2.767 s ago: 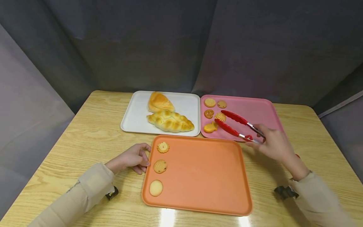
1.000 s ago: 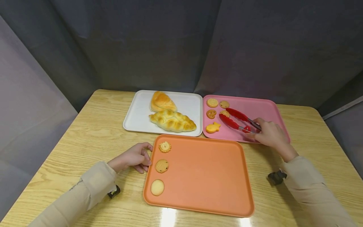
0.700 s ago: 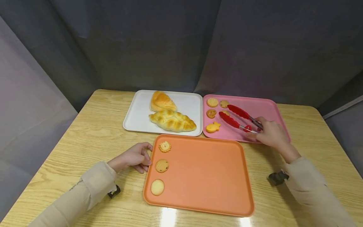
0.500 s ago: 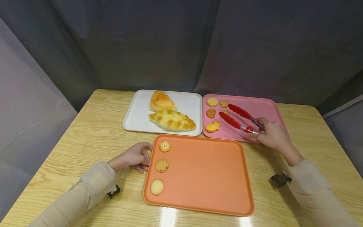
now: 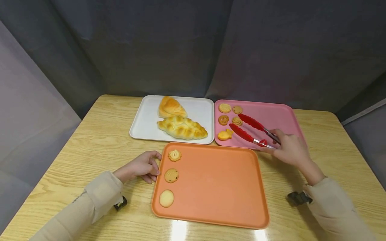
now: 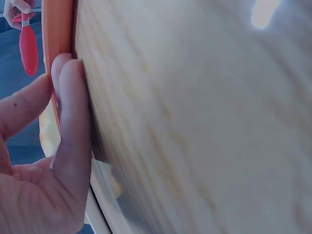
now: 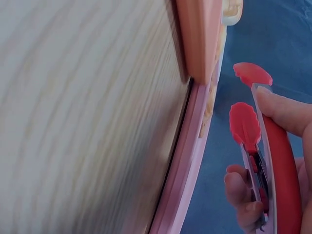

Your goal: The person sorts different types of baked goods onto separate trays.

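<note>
My right hand point(image 5: 290, 149) holds a pair of red-tipped tongs point(image 5: 242, 133), their two heads spread with nothing between them. They hang over the pink tray point(image 5: 271, 113), just right of a swirl cookie point(image 5: 236, 121). Near it are a fish-shaped cookie point(image 5: 224, 135), a pretzel-shaped cookie point(image 5: 223, 120), a round patterned cookie point(image 5: 224, 108) and a speckled cookie point(image 5: 237, 109). With thumb and fingers my left hand point(image 5: 141, 167) pinches the left rim of the orange tray point(image 5: 211, 187). Along that side lie a scalloped cookie point(image 5: 174, 155), a speckled cookie point(image 5: 171, 175) and a plain round cookie point(image 5: 166, 198).
Behind the orange tray, a white tray point(image 5: 143, 124) carries a braided bread point(image 5: 182, 128) and a triangular bread point(image 5: 172, 107). It adjoins the pink tray. All three trays stand on a wooden table point(image 5: 99, 134), with a dark curtain point(image 5: 150, 50) behind.
The tongs lowered around the swirl cookie, then spread and shifted slightly left and nearer. The swirl cookie stays on the pink tray, now more exposed. My left hand has kept its place at the rim.
</note>
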`<action>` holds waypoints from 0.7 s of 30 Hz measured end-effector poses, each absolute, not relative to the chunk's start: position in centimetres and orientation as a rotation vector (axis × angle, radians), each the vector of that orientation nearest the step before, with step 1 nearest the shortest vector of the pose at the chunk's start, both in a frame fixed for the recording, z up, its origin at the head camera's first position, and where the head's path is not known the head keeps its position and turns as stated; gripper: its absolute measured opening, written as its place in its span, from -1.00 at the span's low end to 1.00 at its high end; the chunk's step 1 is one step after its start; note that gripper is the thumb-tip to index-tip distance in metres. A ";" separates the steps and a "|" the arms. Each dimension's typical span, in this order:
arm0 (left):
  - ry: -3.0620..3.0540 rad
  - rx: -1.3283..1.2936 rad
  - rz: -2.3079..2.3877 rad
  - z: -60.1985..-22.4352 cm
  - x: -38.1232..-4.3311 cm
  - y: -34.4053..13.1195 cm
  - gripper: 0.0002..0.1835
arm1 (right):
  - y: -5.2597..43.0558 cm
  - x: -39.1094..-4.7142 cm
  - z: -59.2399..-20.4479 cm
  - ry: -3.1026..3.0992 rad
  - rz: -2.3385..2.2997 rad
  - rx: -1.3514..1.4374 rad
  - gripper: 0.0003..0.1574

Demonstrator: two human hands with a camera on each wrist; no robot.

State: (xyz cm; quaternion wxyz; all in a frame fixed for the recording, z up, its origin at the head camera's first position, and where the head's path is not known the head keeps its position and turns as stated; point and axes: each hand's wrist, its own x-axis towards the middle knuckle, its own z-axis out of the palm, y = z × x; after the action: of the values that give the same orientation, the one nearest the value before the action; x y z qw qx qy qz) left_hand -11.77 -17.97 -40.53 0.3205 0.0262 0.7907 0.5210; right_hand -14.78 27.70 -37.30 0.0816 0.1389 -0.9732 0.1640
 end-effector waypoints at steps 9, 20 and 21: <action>2.079 0.056 1.364 -40.5 -11.8 -17.9 -0.57 | 26.0 -13.7 -36.8 -2.849 0.522 0.524 -0.27; 2.076 0.069 1.367 -40.5 -11.8 -18.0 -0.58 | 23.8 -12.7 -35.5 -2.823 0.547 0.622 -0.28; 2.076 0.068 1.367 -40.5 -11.7 -18.0 -0.58 | 23.6 -12.7 -35.3 -2.827 0.550 0.628 -0.27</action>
State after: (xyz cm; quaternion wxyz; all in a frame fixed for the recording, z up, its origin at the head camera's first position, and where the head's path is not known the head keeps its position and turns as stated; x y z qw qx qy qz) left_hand -11.75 -17.97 -40.50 0.3215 0.0260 0.7905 0.5206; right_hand -12.68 23.63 -35.35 0.0967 0.2119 -0.9546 0.1857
